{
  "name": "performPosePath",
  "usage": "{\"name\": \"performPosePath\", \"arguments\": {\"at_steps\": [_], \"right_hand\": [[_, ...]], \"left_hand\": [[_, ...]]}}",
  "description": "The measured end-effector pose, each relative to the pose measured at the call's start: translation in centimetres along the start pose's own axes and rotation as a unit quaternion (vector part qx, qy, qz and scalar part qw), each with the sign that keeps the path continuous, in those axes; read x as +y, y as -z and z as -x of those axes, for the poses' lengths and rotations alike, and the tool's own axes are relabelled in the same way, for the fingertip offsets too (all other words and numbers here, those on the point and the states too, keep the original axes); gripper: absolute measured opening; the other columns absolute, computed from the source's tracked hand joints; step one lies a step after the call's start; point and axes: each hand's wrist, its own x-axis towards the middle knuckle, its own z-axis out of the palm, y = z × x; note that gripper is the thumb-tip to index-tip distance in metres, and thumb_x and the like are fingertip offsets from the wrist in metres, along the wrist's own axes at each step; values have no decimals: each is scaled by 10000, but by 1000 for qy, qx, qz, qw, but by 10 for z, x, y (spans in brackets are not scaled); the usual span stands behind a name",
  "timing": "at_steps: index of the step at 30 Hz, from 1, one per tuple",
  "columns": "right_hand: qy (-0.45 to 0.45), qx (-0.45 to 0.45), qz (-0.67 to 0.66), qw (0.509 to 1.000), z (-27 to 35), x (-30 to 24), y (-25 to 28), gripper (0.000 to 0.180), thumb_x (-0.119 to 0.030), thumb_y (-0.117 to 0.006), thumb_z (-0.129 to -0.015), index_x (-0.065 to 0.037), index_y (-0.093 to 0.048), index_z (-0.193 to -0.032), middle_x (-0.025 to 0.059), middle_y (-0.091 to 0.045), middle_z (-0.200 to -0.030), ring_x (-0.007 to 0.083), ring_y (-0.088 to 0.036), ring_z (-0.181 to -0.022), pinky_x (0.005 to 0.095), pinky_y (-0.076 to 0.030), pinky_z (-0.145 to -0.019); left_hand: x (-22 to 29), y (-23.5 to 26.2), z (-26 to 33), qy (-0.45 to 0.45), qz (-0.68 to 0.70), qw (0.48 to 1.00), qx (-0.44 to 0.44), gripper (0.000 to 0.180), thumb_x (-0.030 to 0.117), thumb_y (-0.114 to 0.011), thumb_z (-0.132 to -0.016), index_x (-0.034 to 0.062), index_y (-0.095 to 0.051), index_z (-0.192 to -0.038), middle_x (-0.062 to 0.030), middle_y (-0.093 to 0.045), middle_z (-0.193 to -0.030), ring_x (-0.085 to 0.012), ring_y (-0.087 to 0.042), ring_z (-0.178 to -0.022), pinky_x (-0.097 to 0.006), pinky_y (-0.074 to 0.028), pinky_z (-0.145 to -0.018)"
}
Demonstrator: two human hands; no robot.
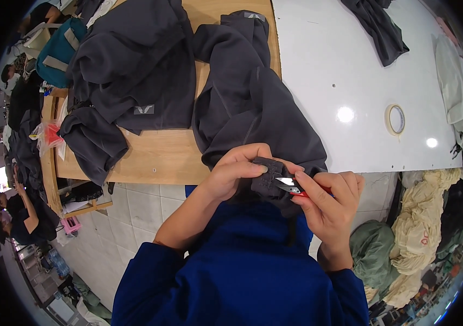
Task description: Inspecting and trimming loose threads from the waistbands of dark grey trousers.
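Fingers of our left hand (234, 173) pinch a folded dark grey fabric edge (267, 173) just below the frame's centre, thumb lying along its top; those of our right hand (326, 204) close around red-handled snips (295, 190), silver blades pointing left over the cloth. We cannot tell whether the tips touch it.

At upper left, 1 dark grey garment (117, 60) carries a light grey rectangular label (144, 110) with a pale wing-like mark. At upper centre, a 2nd garment (253, 103) shows a similar label (255, 17), too small for us to make out. Red writing (425, 239) marks a cream cloth bundle (421, 212) at lower right.

Our left forearm (185, 220) slants up rightward from lower left of centre. Our right forearm (335, 258) rises from lower right, its hand tipped left: index finger above the handles, thumb below, the remaining fingers loosely curled.
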Motion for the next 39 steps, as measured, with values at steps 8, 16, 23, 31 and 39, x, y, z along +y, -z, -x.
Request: {"name": "performPosePath", "arguments": {"at_steps": [8, 16, 23, 31, 39], "right_hand": [[-1, 4, -14, 1000, -2, -4, -3, 356, -308, -759, -655, -195, -734, -992, -53, -559, -787, 132, -436, -701, 311, -279, -699], [-10, -10, -10, 1000, -2, -1, 3, 386, -291, -769, -651, -155, -725, -1009, -31, -575, -804, 150, -457, -690, 313, -313, -682], [-175, 50, -303, 936, 9, -12, -9, 535, -273, -870, -635, 0, -552, -968, 51, -570, -716, 108, -510, -577, 217, -420, -526], [-224, 71, -215, 948, 3, -3, -42, 462, 9, -745, -649, -86, -344, -858, -4, -364, -804, 70, -335, -652, 204, -295, -567], [-215, 90, -296, 926, -20, -4, -56, 428, 1, -750, -627, -66, -358, -783, 86, -423, -941, 145, -401, -667, 244, -369, -630]], "left_hand": [[-4, -4, -4, 17, 54, 998, 18, 190, 200, -543, -830, 26, -470, -809, -412, -527, -1146, -308, -604, -1009, -294, -433, -905], [3, -8, -5, -6, 30, 1000, -2, 137, 174, -520, -887, 39, -500, -868, -302, -518, -1235, -204, -547, -1060, -282, -395, -907], [20, -22, -8, -103, -198, 974, 30, 110, 145, -490, -945, 42, -527, -941, -154, -389, -1364, -161, -436, -1190, -318, -347, -982], [33, -33, -1, -170, -194, 965, 57, 238, 241, -498, -944, 17, -493, -1026, -286, -359, -1377, -235, -488, -1181, -355, -379, -1002], [31, -43, -6, -206, -174, 960, 72, 244, 234, -490, -957, 26, -469, -1083, -301, -286, -1430, -291, -391, -1287, -378, -315, -1055]]}}
